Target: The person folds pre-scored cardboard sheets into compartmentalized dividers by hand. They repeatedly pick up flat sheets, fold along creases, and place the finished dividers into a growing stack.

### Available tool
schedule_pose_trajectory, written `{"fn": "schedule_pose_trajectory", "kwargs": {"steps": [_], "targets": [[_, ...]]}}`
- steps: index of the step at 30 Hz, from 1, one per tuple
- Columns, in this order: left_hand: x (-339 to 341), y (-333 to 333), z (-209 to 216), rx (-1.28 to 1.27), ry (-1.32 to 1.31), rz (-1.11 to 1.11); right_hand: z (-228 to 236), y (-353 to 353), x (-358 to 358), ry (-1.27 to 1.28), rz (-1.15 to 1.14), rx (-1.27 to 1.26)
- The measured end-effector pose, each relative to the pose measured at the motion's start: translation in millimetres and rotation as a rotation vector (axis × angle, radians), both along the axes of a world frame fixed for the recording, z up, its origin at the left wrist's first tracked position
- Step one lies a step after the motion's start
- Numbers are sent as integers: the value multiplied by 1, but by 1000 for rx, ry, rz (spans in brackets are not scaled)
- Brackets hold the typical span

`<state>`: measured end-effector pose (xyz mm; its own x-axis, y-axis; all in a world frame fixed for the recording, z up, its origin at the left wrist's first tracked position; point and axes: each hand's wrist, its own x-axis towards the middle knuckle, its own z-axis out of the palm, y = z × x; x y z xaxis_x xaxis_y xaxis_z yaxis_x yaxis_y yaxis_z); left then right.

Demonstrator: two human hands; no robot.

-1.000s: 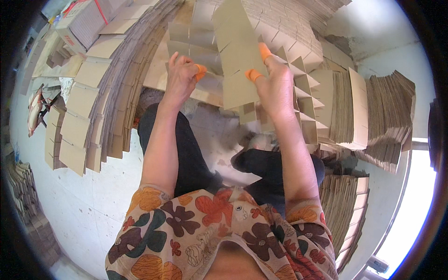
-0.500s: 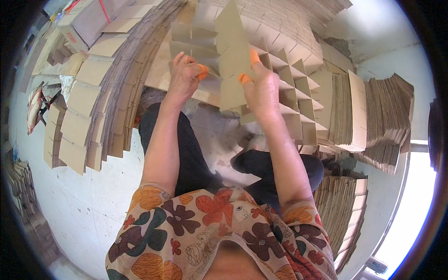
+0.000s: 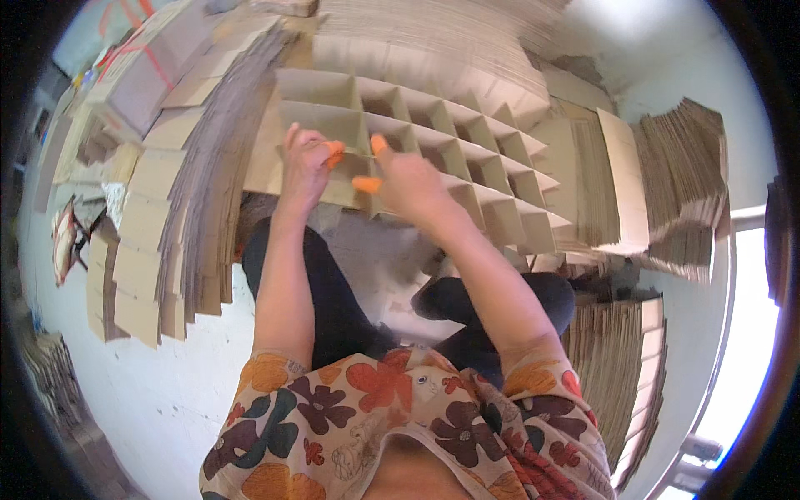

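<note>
A cardboard divider grid [image 3: 502, 218] of crossed, slotted strips stands in front of me above my knees. My left hand [image 3: 305, 171] is closed at its left side, pinching the edge of a lengthwise cardboard divider strip; the exact grip is partly hidden by the fingers. Close to its right, my right hand [image 3: 410, 185], slightly blurred, has its thumb and forefinger at a crosswise cardboard divider strip [image 3: 362, 125], now upright among the others. Orange covers sit on fingertips of both hands. The large cells at the left end lie beyond my hands.
Long rows of stacked cardboard strips [image 3: 150, 187] run along the left. More cardboard stacks [image 3: 583, 179] stand at the right, with another stack [image 3: 604, 375] beside my right knee. A carton with red strapping [image 3: 146, 79] is at the far left. A bright opening [image 3: 742, 333] lies at right.
The tall cardboard strip in my right hand has gone down into the grid. My right hand has moved left and lower, close to my left hand. The view has shifted slightly.
</note>
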<state>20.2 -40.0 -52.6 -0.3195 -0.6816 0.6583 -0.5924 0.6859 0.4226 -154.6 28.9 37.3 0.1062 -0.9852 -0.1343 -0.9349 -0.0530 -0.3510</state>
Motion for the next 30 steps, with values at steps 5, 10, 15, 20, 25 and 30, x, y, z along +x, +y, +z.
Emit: {"fn": "schedule_pose_trajectory", "kwargs": {"steps": [5,10,15,20,25,30], "targets": [[0,1,3,-68,-75,17,18,30,-143,425,-332,-774],[-6,14,25,76,-82,99,41,101,-306,779,-909,-182],[-3,20,26,69,-74,167,77,142,-376,491,-827,106],[10,23,27,23,-70,278,81,147,-427,343,-629,-129],[29,23,17,48,-38,433,111,124,-322,742,-614,-436],[40,11,7,-48,-60,353,111,79,-189,80,-331,-707]]}}
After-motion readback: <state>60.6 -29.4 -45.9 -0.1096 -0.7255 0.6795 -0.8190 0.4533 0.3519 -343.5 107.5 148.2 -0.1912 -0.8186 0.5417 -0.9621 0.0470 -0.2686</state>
